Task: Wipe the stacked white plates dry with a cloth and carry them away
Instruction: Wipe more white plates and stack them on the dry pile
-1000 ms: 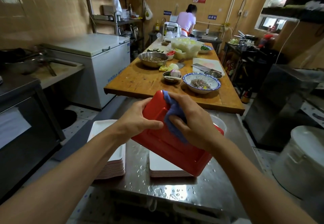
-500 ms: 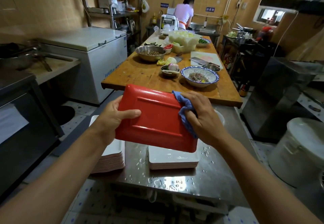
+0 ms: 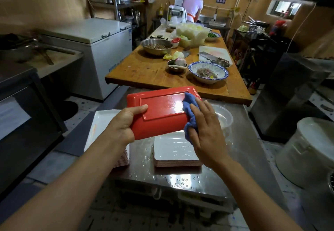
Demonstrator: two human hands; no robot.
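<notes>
My left hand (image 3: pixel 124 124) grips the left end of a rectangular plate (image 3: pixel 160 111), held bottom up so its red underside faces me. A blue cloth (image 3: pixel 189 109) lies on the plate's right end, and my right hand (image 3: pixel 204 124) presses it there with its fingers spread over it. Below the plate, a stack of white plates (image 3: pixel 176 151) with wet tops sits on the steel table (image 3: pixel 180 180). A second, taller stack of white plates (image 3: pixel 101 126) stands at the table's left edge.
Water drops cover the steel table. A clear plastic container (image 3: pixel 224 117) sits right of my right hand. Beyond is a wooden table (image 3: pixel 144 70) with bowls, vegetables and a cleaver. A white chest freezer (image 3: pixel 101 44) stands left, a white bucket (image 3: pixel 310 149) right. A person (image 3: pixel 192 3) works at the far counter.
The plate went from steeply tilted to nearly level, red underside up. My right hand slid the cloth from the plate's top edge to its right end.
</notes>
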